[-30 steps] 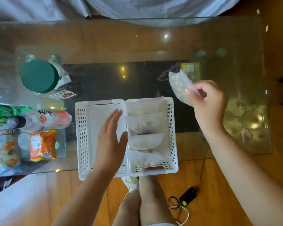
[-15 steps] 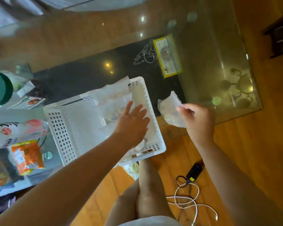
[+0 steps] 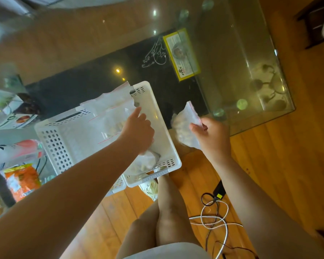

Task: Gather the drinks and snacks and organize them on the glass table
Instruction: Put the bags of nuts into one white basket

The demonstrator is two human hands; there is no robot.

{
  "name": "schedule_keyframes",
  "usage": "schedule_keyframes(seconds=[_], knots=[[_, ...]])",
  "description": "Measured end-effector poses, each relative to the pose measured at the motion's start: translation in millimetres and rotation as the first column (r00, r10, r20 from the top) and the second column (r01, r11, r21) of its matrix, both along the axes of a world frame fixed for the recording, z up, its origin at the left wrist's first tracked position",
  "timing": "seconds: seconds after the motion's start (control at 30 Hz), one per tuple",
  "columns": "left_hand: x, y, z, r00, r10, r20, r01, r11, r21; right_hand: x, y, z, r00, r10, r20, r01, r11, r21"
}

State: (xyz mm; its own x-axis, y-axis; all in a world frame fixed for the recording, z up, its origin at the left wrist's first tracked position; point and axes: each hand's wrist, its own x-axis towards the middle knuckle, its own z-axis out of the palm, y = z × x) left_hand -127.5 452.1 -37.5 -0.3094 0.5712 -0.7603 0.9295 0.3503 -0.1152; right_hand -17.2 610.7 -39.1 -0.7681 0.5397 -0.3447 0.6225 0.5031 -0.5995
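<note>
- Mostly the print on the packaging is too blurred to read: an orange snack packet (image 3: 22, 179) lies at the left edge of the glass table (image 3: 251, 53), with a white label whose text cannot be made out.
- Just above it lies a white bottle (image 3: 11, 154) on its side, pink at one end, with dark characters and a red round mark, not legible.
- Under the glass sits a yellow-bordered card (image 3: 181, 55) with a small picture and fine print, unreadable.
- A white perforated basket (image 3: 54, 146) stands on the near edge of the table; clear zip bags (image 3: 108, 109) with red seal strips are stacked in its right half, pale food inside.
- Left hand (image 3: 137, 128) reaches into the basket, fingers curled over the bags, index finger extended; whether it actually grips one cannot be told.
- Right hand (image 3: 211, 135) pinches another clear zip bag (image 3: 185, 126) of pale food, held just right of the basket, above the table's near edge.
- White and black cables (image 3: 215, 217) lie on the wooden floor.
</note>
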Motion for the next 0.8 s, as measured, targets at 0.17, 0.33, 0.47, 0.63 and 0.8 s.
schedule_keyframes(seconds=[0.17, 0.33, 0.47, 0.63, 0.8], knots=[[-3, -3, 1, 0.999, 0.037, 0.013, -0.037, 0.999, -0.003, 2, 5, 5, 1.000, 0.007, -0.018, -0.006, 0.996, 0.083], [-2, -8, -3, 1.000, 0.022, 0.005, -0.022, 1.000, 0.008, -6, -20, -8, 0.958, 0.287, 0.030, -0.286, 0.957, -0.041], [-2, -10, -3, 0.999, 0.033, 0.000, -0.033, 0.999, 0.015, -10, -6, -16, 0.998, 0.045, -0.052, -0.049, 0.996, -0.078], [-2, -11, -2, 1.000, 0.021, 0.000, -0.021, 1.000, 0.009, -8, 7, -3, 0.994, -0.091, -0.066, 0.093, 0.995, 0.032], [-2, -11, 0, 1.000, 0.022, 0.000, -0.022, 1.000, 0.004, -6, -10, 36, 0.984, -0.041, -0.175, 0.032, 0.998, -0.055]])
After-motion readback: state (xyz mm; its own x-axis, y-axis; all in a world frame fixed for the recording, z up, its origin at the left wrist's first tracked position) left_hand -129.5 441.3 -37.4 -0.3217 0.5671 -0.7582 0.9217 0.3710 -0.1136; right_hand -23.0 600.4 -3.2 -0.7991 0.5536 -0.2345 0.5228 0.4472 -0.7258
